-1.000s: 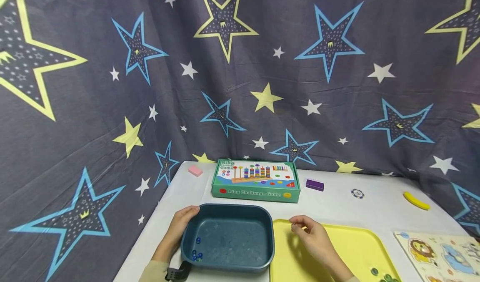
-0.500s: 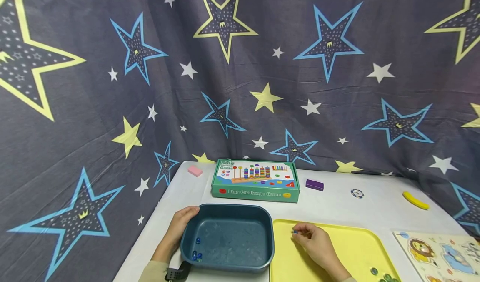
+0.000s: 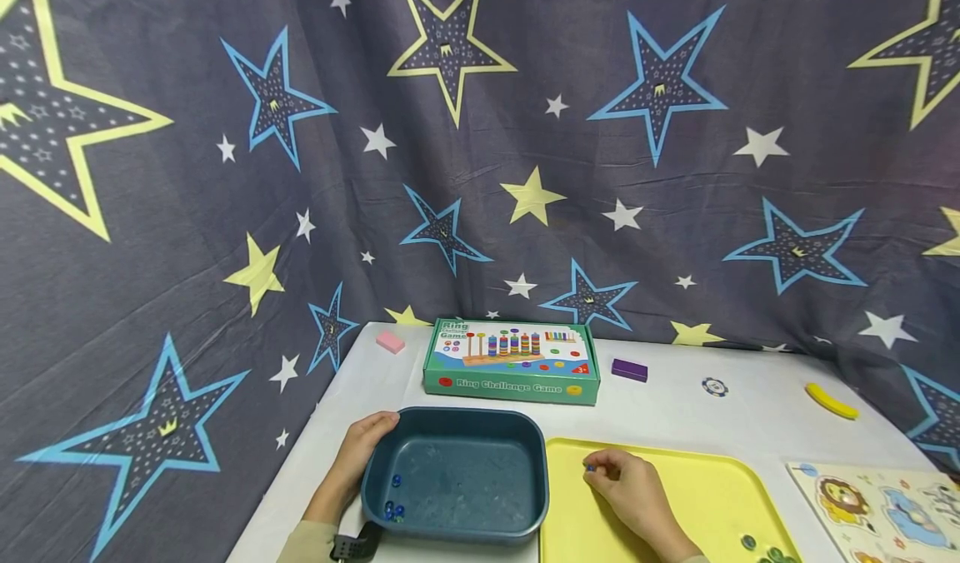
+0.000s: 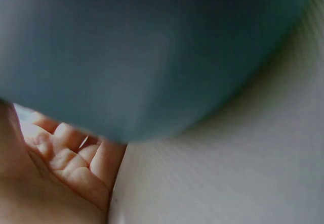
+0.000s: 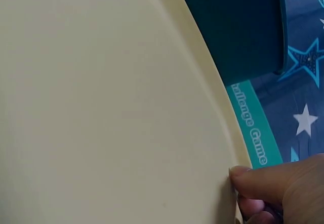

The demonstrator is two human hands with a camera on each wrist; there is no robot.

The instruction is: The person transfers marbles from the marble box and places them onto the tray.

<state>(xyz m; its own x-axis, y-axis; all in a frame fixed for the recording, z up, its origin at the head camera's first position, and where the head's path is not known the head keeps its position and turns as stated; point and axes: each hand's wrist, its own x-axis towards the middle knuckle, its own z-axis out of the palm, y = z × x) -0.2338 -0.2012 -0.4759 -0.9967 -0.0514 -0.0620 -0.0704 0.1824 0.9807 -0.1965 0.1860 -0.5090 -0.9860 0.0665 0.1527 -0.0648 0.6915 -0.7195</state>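
In the head view my left hand (image 3: 360, 450) grips the far left corner of a dark teal plastic bin (image 3: 457, 531); the left wrist view shows its fingers curving behind the bin wall (image 4: 142, 72). Several blue glass marbles (image 3: 393, 511) lie at the bin's left side. My right hand (image 3: 630, 492) is over the left part of a yellow tray (image 3: 708, 496), pinching a small blue marble (image 3: 590, 468) between thumb and fingertips. In the right wrist view the thumb and curled fingers (image 5: 268, 186) overlap the tray's edge. Several green marbles (image 3: 772, 553) lie in the tray's near right corner.
Behind the bin lies a green Ring Challenge Game box (image 3: 512, 363). A pink block (image 3: 390, 341), purple block (image 3: 629, 370), poker chip (image 3: 715, 386) and yellow banana-shaped piece (image 3: 832, 401) are on the white table. An animal puzzle board (image 3: 877, 505) lies right of the tray.
The right hand has shifted slightly right and nearer over the tray, its fingers closing; the blue marble now shows at its fingertips. The left hand and bin have stayed put.
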